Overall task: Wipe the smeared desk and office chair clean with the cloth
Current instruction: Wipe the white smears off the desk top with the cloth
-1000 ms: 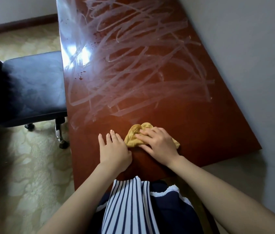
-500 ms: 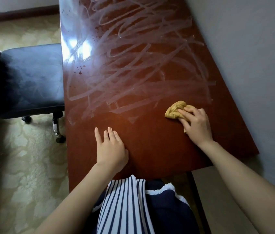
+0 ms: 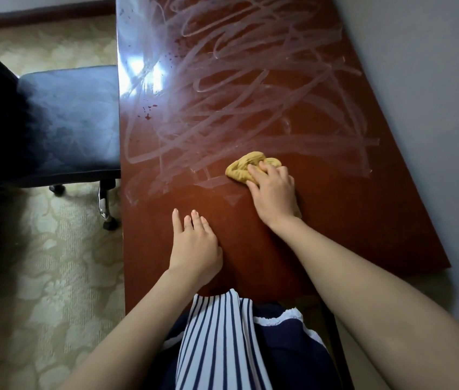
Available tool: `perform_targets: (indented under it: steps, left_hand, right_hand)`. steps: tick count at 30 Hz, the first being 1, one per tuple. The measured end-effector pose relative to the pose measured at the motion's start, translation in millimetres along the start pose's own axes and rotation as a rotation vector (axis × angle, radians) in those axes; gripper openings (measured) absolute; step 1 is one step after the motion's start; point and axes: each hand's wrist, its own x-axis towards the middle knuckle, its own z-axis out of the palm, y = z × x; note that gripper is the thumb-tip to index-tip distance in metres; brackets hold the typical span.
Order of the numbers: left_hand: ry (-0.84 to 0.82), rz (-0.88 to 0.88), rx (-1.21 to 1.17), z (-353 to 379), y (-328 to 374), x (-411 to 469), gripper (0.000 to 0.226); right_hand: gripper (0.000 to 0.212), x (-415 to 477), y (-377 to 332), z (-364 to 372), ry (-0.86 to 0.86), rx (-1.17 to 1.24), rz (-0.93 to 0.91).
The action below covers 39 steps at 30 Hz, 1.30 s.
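Observation:
A reddish-brown wooden desk (image 3: 335,220) runs away from me, with whitish streaky smears (image 3: 250,88) over its middle and far part and a few dark specks near its left edge. A crumpled yellow cloth (image 3: 241,168) lies at the near edge of the smears. My right hand (image 3: 274,192) presses on the cloth, fingers curled over its bunched top. My left hand (image 3: 194,243) rests flat on the bare near part of the desk, fingers straight. A black office chair (image 3: 65,122) with pale smears on its seat stands left of the desk.
A grey wall (image 3: 433,108) runs along the desk's right side. Patterned beige carpet (image 3: 48,277) covers the floor at the left. The chair's castor and chrome leg (image 3: 105,209) stand close to the desk's left edge. My striped top is at the desk's near end.
My right hand slid the cloth from the near middle out to the right, then back left to the edge of the smears. The left hand stayed flat in place.

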Motion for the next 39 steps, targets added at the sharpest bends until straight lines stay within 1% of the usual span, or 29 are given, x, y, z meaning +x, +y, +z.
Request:
perform_targets:
  steps: [3, 6, 10, 11, 13, 14, 15, 16, 18, 21, 24, 27, 29, 33, 35, 37, 39]
  left_hand:
    - [0.013, 0.023, -0.005, 1.5, -2.6, -0.4, 0.066]
    - [0.011, 0.043, -0.01, 2.6, -6.2, -3.0, 0.068]
    - [0.052, 0.054, -0.065, 0.4, -17.5, -3.8, 0.057]
    - [0.076, 0.055, -0.093, 2.1, -21.0, -3.7, 0.051]
    - [0.181, 0.039, -0.159, 6.3, -27.1, -4.0, 0.038]
    - [0.251, 0.04, -0.188, 7.3, -26.2, -1.6, 0.035]
    - [0.299, 0.046, -0.201, 5.8, -23.1, 0.6, 0.038]
    - [0.334, 0.057, -0.201, 4.1, -18.6, 2.5, 0.043]
    - [0.366, 0.108, -0.194, -3.4, -5.4, 6.0, 0.051]
    - [0.286, 0.209, -0.206, -17.0, 20.6, 10.9, 0.056]
    - [0.216, 0.293, -0.201, -20.7, 40.6, 17.9, 0.066]
    - [0.185, 0.275, -0.234, -20.5, 54.2, 20.2, 0.068]
    - [0.171, 0.249, -0.277, -18.9, 56.6, 19.1, 0.068]
    - [0.13, 0.217, -0.311, -13.1, 63.2, 15.7, 0.068]
    - [0.12, 0.196, -0.306, -12.1, 61.8, 15.7, 0.069]
    - [0.128, 0.184, -0.312, -13.6, 59.5, 16.8, 0.069]
    - [0.127, 0.172, -0.333, -15.6, 58.9, 19.0, 0.071]
  right_hand:
    - [0.034, -15.1, -19.0, 7.1, -0.023, -0.012, -0.058]
    - [0.035, -31.6, -32.3, 11.8, -0.004, -0.018, -0.135]
    - [0.035, -59.5, -30.8, 10.5, -0.008, -0.013, -0.245]
    - [0.036, -68.2, -27.9, 8.8, -0.008, -0.014, -0.257]
    - [0.038, -85.4, -21.6, 6.3, -0.004, -0.011, -0.269]
    - [0.039, -93.6, -15.6, 2.9, 0.005, -0.017, -0.263]
    - [0.041, -101.1, -8.6, -0.9, 0.021, -0.028, -0.251]
    - [0.042, -108.2, -1.0, -4.8, 0.043, -0.038, -0.229]
    - [0.045, -123.3, 16.8, -13.1, 0.102, -0.052, -0.121]
    - [0.046, -143.8, 46.5, -27.3, 0.187, -0.08, 0.107]
    - [0.041, -155.0, 83.4, -43.9, 0.262, -0.103, 0.293]
    - [0.035, -156.3, 126.2, -59.3, 0.342, -0.098, 0.5]
    - [0.032, -147.3, 144.9, -68.2, 0.391, -0.086, 0.602]
    - [0.032, -109.8, 165.8, -86.9, 0.431, -0.031, 0.812]
    - [0.034, -89.5, 173.6, -88.1, 0.447, -0.031, 0.861]
    - [0.034, -67.0, 183.4, -86.7, 0.46, -0.039, 0.848]
    - [0.034, -41.9, 190.6, -85.0, 0.439, -0.042, 0.832]
